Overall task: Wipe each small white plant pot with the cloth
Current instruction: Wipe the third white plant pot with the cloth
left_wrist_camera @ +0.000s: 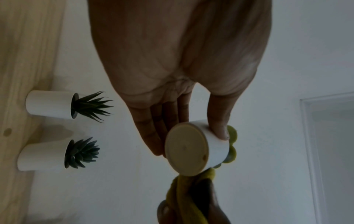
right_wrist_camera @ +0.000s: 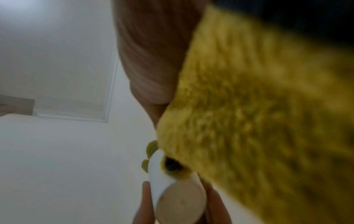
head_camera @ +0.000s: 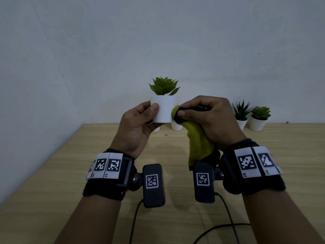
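My left hand (head_camera: 140, 120) holds a small white pot (head_camera: 163, 110) with a green succulent (head_camera: 164, 86) up in the air, thumb on its front and fingers behind. In the left wrist view the pot (left_wrist_camera: 216, 150) shows its round base, gripped by the left hand (left_wrist_camera: 191, 133). My right hand (head_camera: 205, 115) grips a yellow-green cloth (head_camera: 198, 141) and presses a bunched end against the pot's right side. The right wrist view is mostly filled by the cloth (right_wrist_camera: 258, 121), which touches the pot (right_wrist_camera: 164, 181).
Two more white pots with plants (head_camera: 241, 118) (head_camera: 258, 120) stand at the back right of the wooden table (head_camera: 70, 173), against the wall. Two others (head_camera: 176, 126) (head_camera: 156, 129) sit behind the held pot, mostly hidden. Black cables (head_camera: 219, 229) lie near the front edge.
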Demonstrator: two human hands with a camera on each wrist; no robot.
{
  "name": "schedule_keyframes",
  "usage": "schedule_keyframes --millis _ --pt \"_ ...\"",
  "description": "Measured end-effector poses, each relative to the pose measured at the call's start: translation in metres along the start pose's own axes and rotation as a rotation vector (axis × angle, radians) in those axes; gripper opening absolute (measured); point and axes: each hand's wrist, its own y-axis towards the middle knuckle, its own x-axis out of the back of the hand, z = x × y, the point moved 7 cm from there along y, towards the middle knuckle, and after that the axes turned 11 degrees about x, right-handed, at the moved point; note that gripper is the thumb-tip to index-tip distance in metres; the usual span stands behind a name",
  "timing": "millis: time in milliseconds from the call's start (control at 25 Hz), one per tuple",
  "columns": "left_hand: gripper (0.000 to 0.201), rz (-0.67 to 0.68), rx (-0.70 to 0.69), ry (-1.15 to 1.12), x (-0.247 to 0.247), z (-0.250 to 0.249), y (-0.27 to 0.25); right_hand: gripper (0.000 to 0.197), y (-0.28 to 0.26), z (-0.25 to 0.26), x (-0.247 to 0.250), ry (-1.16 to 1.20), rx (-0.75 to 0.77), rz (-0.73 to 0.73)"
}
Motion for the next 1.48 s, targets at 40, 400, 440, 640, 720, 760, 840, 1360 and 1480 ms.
schedule_keyframes --millis 40,400,440,640,720,760,840,1360,1480 --pt "0.036 0.006 0.000 0.015 -0.001 0.000 0.000 0.013 0.000 0.002 -0.001 0.032 -0.001 0.005" --pt "0.047 0.040 0.051 0.124 -0.007 0.003 -0.003 0.011 0.002 0.001 0.009 0.041 0.027 -0.143" --pt "0.049 0.032 0.047 0.182 -0.008 0.004 -0.003 0.011 0.002 0.002 0.009 0.041 0.030 -0.148" --pt "0.039 -0.027 0.005 0.137 -0.007 0.002 -0.003 0.012 -0.001 0.001 -0.001 -0.026 -0.017 0.018" --pt "0.039 -0.035 0.000 0.085 -0.005 0.000 -0.003 0.012 -0.002 0.002 -0.007 -0.009 -0.007 0.070" --pt "0.042 -0.037 -0.003 0.078 -0.004 0.000 -0.003 0.011 -0.002 0.003 -0.006 0.011 0.014 0.031" --pt "0.046 -0.040 -0.014 0.078 -0.003 -0.001 -0.002 0.011 0.000 0.005 0.000 0.038 0.061 -0.077" --pt "0.053 0.008 0.026 -0.050 -0.009 0.002 -0.004 0.011 0.000 -0.002 0.001 -0.040 0.001 -0.033" --pt "0.055 0.016 0.045 -0.053 -0.010 0.005 -0.003 0.012 0.001 0.000 0.005 0.031 0.051 -0.110"
